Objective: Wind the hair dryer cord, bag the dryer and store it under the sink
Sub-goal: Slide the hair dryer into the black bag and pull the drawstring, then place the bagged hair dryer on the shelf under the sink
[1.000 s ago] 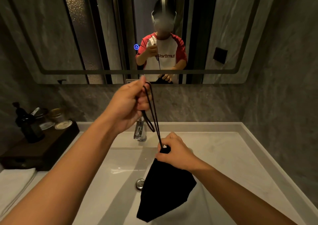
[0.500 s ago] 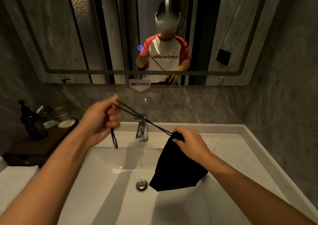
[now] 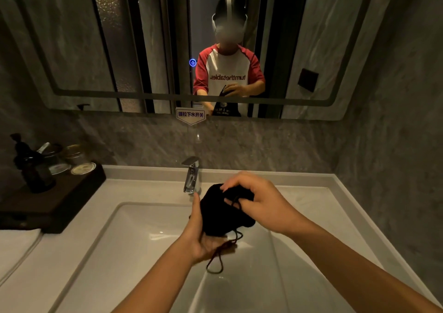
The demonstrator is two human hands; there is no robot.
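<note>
drawstring (image 3: 215, 262): was taut, now slack, dangling
left hand (image 3: 203, 241): palm up, cradling bag (image 3: 223, 217)
right hand (image 3: 259, 200): curled, gripping bag top
task: I judge bag cinched; stow next

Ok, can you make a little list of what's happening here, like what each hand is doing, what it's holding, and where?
Place: bathroom sink, with the faucet behind the hands
Thing held: black bag, above the basin
Left hand: holds the bag from underneath
Right hand: grips the top of the bag, fingers curled
Drawstring: a loop dangles below the left hand
At the left: dark tray with a pump bottle
</note>
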